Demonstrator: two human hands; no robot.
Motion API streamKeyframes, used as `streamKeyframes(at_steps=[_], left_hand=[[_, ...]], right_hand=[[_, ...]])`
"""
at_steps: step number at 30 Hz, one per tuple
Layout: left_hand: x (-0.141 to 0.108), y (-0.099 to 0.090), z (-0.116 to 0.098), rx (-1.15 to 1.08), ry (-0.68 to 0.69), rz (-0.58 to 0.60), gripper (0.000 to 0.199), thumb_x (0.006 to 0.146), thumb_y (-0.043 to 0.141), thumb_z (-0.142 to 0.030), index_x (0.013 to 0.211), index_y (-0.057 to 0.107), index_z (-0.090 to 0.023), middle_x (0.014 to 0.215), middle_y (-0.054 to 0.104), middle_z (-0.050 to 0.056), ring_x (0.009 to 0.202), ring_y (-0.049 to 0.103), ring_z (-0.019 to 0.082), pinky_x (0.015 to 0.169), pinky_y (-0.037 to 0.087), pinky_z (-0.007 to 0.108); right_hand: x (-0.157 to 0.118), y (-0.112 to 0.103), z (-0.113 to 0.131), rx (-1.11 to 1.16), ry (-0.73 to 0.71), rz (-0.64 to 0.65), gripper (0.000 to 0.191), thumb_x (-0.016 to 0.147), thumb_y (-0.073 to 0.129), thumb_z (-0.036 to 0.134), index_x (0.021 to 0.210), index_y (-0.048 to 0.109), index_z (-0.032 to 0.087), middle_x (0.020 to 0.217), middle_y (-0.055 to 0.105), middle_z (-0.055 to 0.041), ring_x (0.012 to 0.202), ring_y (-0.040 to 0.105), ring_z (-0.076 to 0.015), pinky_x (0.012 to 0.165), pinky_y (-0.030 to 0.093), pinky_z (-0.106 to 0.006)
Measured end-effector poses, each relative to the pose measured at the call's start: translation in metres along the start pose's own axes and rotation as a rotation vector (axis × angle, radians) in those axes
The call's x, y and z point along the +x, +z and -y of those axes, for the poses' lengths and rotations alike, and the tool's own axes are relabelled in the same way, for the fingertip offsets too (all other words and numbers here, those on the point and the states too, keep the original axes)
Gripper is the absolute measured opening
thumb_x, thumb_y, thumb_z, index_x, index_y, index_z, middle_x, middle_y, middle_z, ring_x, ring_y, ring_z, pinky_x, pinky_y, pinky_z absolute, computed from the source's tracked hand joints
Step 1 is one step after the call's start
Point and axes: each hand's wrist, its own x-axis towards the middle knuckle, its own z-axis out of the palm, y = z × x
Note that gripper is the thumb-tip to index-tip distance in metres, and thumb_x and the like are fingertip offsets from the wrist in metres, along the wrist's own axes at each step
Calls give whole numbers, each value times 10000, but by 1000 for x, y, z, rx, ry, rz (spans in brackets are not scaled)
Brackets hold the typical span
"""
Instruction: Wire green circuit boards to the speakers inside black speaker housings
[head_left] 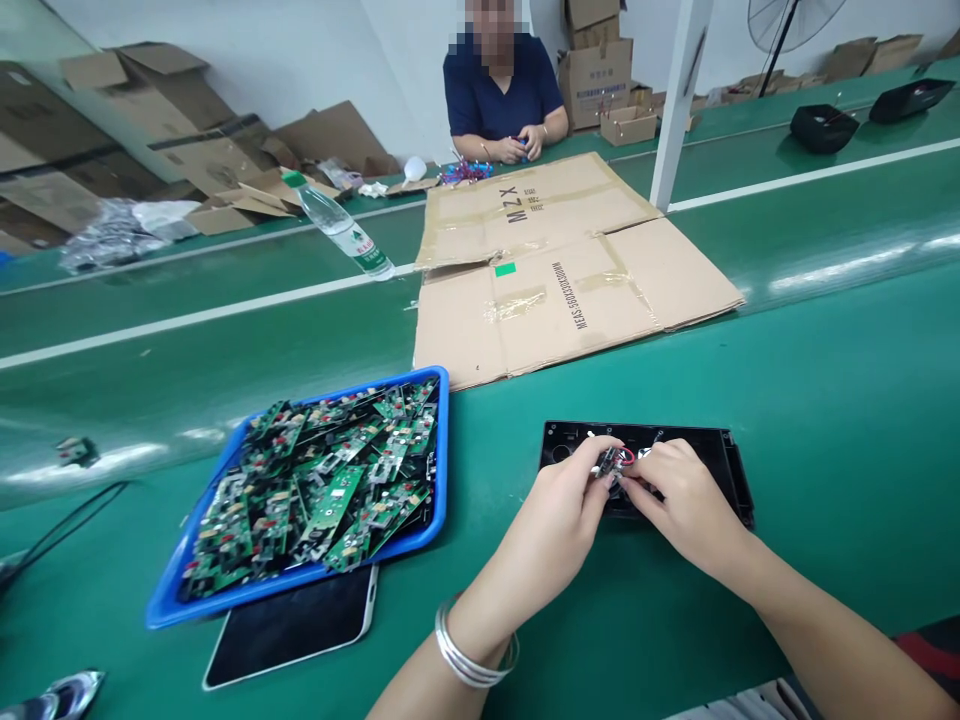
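A black plastic housing (712, 455) lies on the green bench in front of me. Above its middle, my left hand (574, 495) pinches a small circuit board (606, 462) between thumb and fingers. My right hand (686, 495) is closed at the board's right side, its thumb and forefinger pressed on a red wire (627, 457) that curves up there. The fingertips hide most of the board and the wire's ends. Left of my hands stands a blue tray (444, 470) heaped with green circuit boards (330, 500).
A tablet or phone (300, 625) lies partly under the tray. Flattened cardboard (517, 330) spans the bench ahead, with a water bottle (341, 230) to its left. One loose board (76, 450) lies far left. Across the bench sits a person (502, 95), near a white post (679, 110).
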Motion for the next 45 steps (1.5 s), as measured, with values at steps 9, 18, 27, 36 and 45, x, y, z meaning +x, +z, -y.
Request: streamKeyframes(at_steps=[9, 18, 27, 36, 45], left_hand=[[-1, -8, -5, -49, 11, 76, 328, 919, 375, -158, 1189, 524, -270, 919, 645, 3, 781, 633, 156, 718, 534, 273], [0, -9, -8, -108, -8, 112, 261, 909, 388, -145, 1105, 528, -247, 936, 643, -2, 734, 668, 116, 628, 548, 197], [1, -13, -8, -68, -44, 145, 237, 913, 398, -170, 1085, 533, -260, 856, 641, -32, 583, 660, 95, 513, 489, 174], [-2, -27, -12, -146, -147, 49, 166, 862, 519, -228, 1026, 537, -229, 852, 605, -26, 612, 581, 90, 506, 555, 195], [-4, -28, -7, -66, -172, -30, 156, 837, 564, -256, 985, 521, -231, 871, 641, -20, 611, 615, 112, 547, 537, 224]], right_hand=[[-3, 1, 1, 17, 45, -72, 194, 968, 436, 281, 1079, 550, 171, 753, 618, -25, 717, 529, -187, 687, 412, -333], [-2, 0, 2, -24, 14, -74, 181, 966, 436, 277, 1045, 568, 182, 780, 625, -37, 742, 566, -208, 681, 426, -348], [-3, -3, 3, 60, 49, -24, 115, 944, 467, 252, 1007, 556, 215, 799, 627, -14, 701, 567, -189, 643, 425, -318], [0, 4, 1, -81, 116, 116, 194, 902, 548, 238, 1087, 576, 186, 1178, 574, -86, 1018, 555, -267, 815, 469, -419], [2, 2, 0, 71, 213, 94, 199, 945, 398, 210, 1001, 586, 183, 1025, 635, -70, 926, 585, -217, 781, 475, -368]])
